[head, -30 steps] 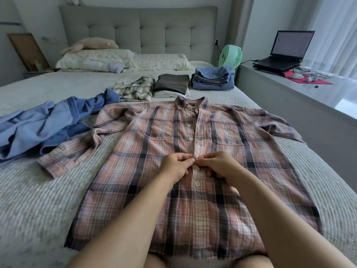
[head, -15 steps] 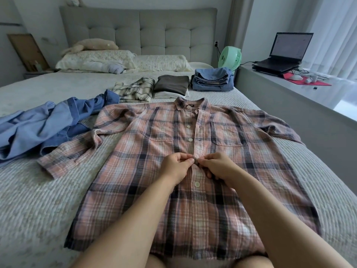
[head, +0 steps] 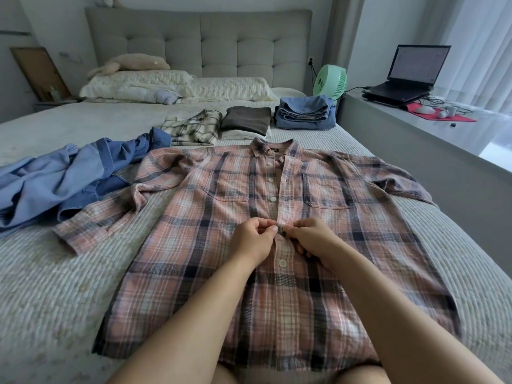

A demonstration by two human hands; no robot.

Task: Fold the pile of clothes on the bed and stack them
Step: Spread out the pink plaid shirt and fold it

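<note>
Bedroom; bed (head: 47, 273) with a ribbed pale cover and a grey tufted headboard (head: 199, 42). The pink plaid shirt (head: 291, 286) lies flat, front up, spread across the near half of the bed, collar toward the headboard, sleeves out to both sides. Your left hand (head: 253, 242) and right hand (head: 310, 239) meet at the shirt's front placket about halfway down; fingers of both are curled, each pinching an edge of the placket, fingertips nearly touching. One button below your hands is fastened; the buttons above are undone. A crumpled blue garment (head: 63, 178) lies beside the left sleeve. Farther up the bed, a row of folded items: plaid piece (head: 194, 126), dark brown top (head: 246, 119), blue denim stack (head: 304, 113). Green fan (head: 331, 83) and laptop (head: 410, 76) to the right.
</note>
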